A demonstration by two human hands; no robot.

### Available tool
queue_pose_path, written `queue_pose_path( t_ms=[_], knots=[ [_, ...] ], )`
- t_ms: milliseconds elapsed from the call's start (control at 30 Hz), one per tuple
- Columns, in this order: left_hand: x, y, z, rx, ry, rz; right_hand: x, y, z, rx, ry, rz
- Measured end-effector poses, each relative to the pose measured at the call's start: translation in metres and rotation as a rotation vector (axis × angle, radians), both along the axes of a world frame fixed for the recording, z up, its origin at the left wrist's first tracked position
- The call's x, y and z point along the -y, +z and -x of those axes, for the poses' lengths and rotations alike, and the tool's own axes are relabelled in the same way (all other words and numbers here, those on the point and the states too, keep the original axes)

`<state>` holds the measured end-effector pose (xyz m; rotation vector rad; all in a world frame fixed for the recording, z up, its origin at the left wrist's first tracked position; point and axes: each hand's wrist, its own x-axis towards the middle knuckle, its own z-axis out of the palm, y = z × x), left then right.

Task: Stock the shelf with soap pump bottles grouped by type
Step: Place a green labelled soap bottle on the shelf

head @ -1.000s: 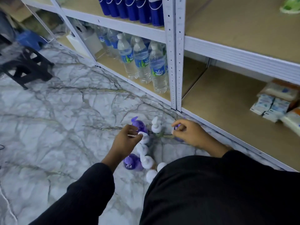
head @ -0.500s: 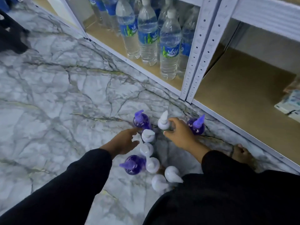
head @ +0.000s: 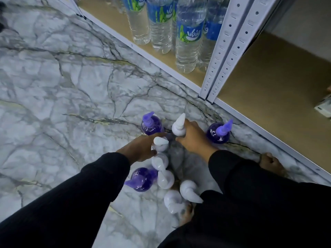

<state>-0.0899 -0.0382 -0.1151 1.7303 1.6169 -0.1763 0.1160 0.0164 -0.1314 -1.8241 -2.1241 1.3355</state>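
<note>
Right hand [head: 195, 138]: fingers curled round white bottle [head: 179, 125], upright on floor [head: 71, 86] | Left hand [head: 141, 149]: wrapped round second white bottle [head: 160, 143], just left of right hand | Purple bottles [head: 151, 122]: one beyond left hand, one right of right hand | Shelf [head: 268, 90]: beyond right hand

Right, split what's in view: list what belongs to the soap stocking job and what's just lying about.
Job: purple soap pump bottles; white-pump soap bottles, one gripped by the right hand, one by the left hand; bare tan shelf board.
Lying about: clear plastic water bottles; small white packet on the shelf.
</note>
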Motion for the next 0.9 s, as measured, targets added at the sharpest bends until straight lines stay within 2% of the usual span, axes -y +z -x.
queue_pose_path(
  t_ms=[233, 433, 633, 733, 900],
  knots=[
    [0.007, -0.004, -0.002, 0.025, 0.039, -0.073, 0.001, -0.006, -0.002, 0.012, 0.02, -0.03],
    [0.007, 0.033, 0.002, 0.018, -0.004, -0.083, 0.023, 0.02, -0.013, -0.094, -0.035, -0.077],
    [-0.002, 0.103, -0.008, 0.123, -0.072, -0.198, 0.032, 0.092, -0.032, -0.192, -0.09, -0.116],
    [-0.008, 0.152, -0.024, 0.172, -0.021, -0.279, 0.037, 0.138, -0.049, -0.283, -0.156, -0.178],
    [-0.018, 0.237, -0.061, 0.372, 0.065, -0.356, 0.041, 0.219, -0.095, -0.421, -0.303, -0.272]
  ],
)
